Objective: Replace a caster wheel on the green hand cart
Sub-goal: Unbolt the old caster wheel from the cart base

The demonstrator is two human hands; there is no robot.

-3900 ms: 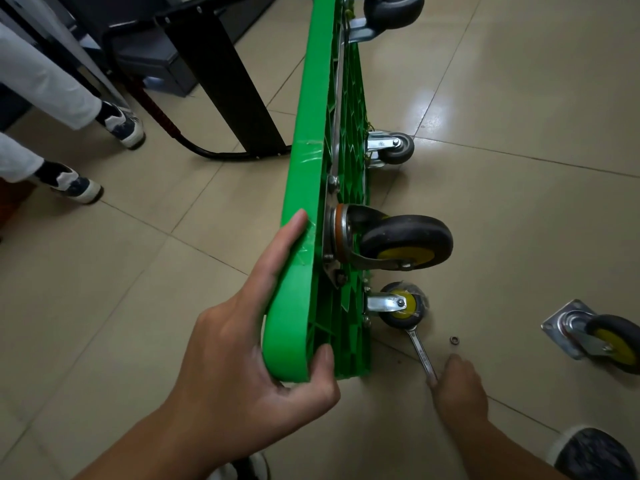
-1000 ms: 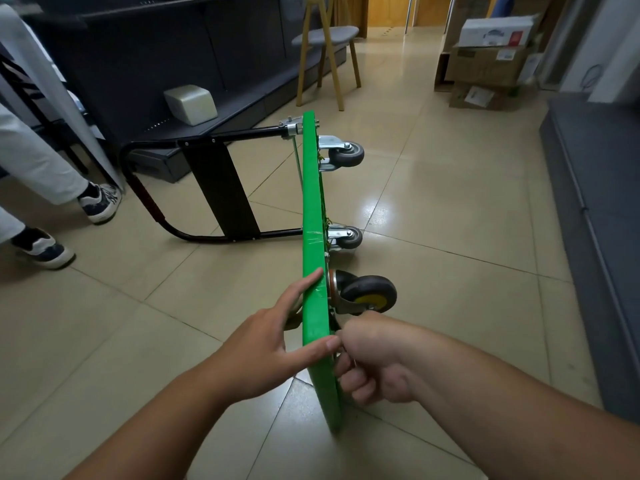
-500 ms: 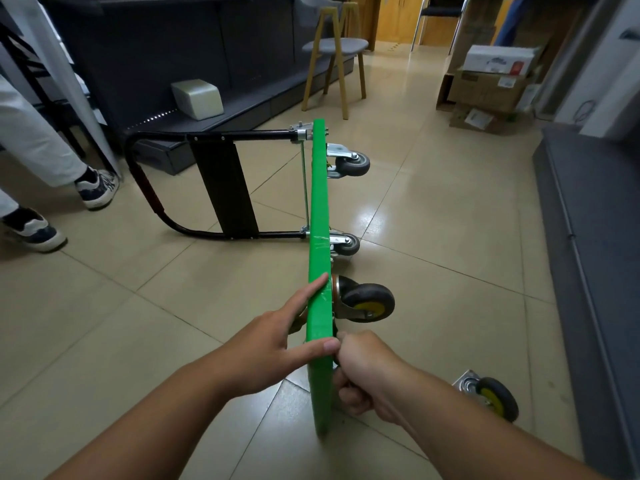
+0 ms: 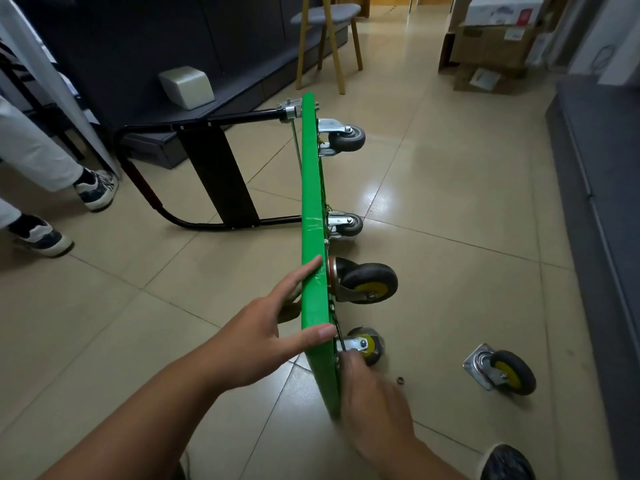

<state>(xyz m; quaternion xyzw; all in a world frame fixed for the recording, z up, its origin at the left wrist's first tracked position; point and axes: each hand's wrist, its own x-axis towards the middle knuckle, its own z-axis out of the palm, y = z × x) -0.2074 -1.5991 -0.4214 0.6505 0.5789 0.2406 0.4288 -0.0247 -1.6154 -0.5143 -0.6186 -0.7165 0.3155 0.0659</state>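
The right hand (image 4: 367,386), blurred, curls its fingers round a thin dark tool (image 4: 340,344) against the underside of the green hand cart (image 4: 313,220), which stands on edge on the floor (image 4: 450,168). The left hand (image 4: 273,327) steadies the cart's upper rim with straight fingers, the thumb laid across it. Just beyond, a large caster wheel (image 4: 369,284) sits mounted on the cart. To the cart's right lie a nut (image 4: 400,380) and a loose caster (image 4: 502,370). I judge the swap made and the fastening unfinished.
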